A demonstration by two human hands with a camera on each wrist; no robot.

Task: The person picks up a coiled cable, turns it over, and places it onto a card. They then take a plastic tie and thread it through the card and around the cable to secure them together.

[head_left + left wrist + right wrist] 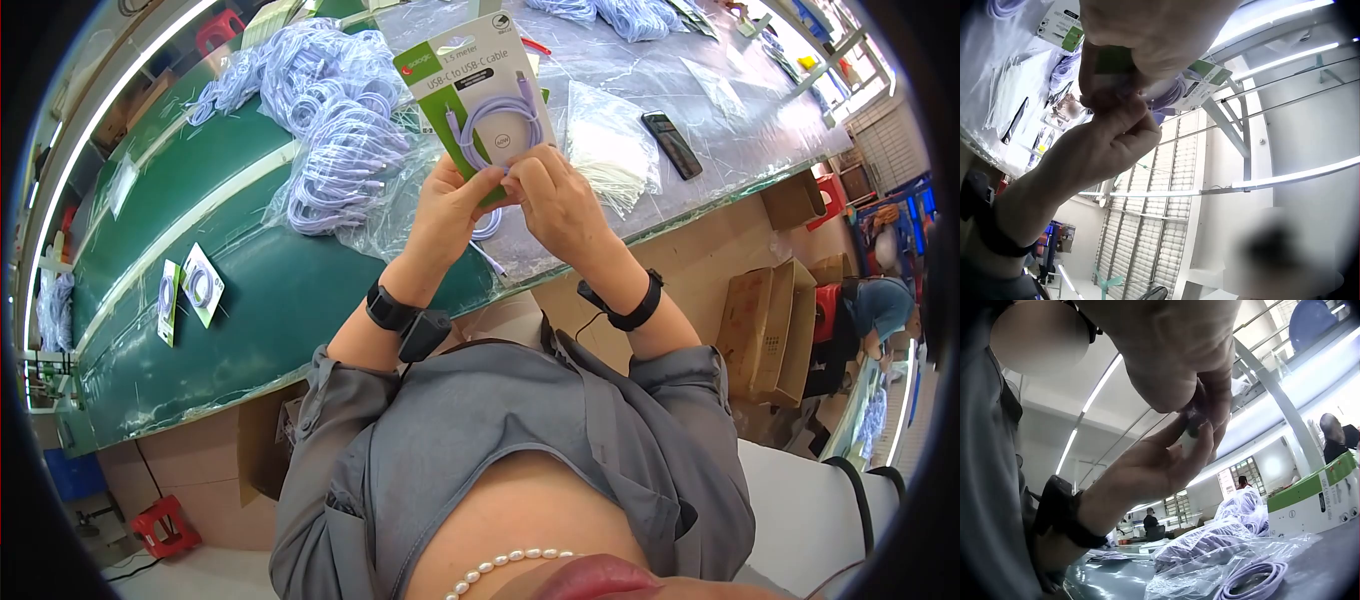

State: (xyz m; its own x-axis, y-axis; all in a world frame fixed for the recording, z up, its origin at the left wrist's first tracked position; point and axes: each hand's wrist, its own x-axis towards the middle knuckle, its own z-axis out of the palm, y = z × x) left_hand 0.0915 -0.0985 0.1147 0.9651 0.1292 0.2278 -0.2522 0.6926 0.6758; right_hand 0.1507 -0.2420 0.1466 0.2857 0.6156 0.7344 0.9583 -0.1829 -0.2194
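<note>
Both hands hold up a printed USB-C cable card [435, 70], white and green, in the head view. A coiled lilac cable [535, 125] lies against its front. My left hand [445, 205] pinches the card's lower left edge, thumb across the front. Curled fingers of my right hand [562, 205] pinch at the lower end of the coil, right beside the left thumb. In the right wrist view the left hand [1147, 465] and right hand [1175, 347] meet at the fingertips, which hide most of the grip. Another lilac cable [487, 226] lies on the table below them.
A large heap of lilac cables [335, 110] covers the table's middle. Two carded cables [203, 285] lie at left. White strips [610, 150] in clear plastic and a black phone [672, 145] lie at right. Cardboard boxes [765, 330] stand beyond the table edge. Matching packaging [1316, 500] stands nearby.
</note>
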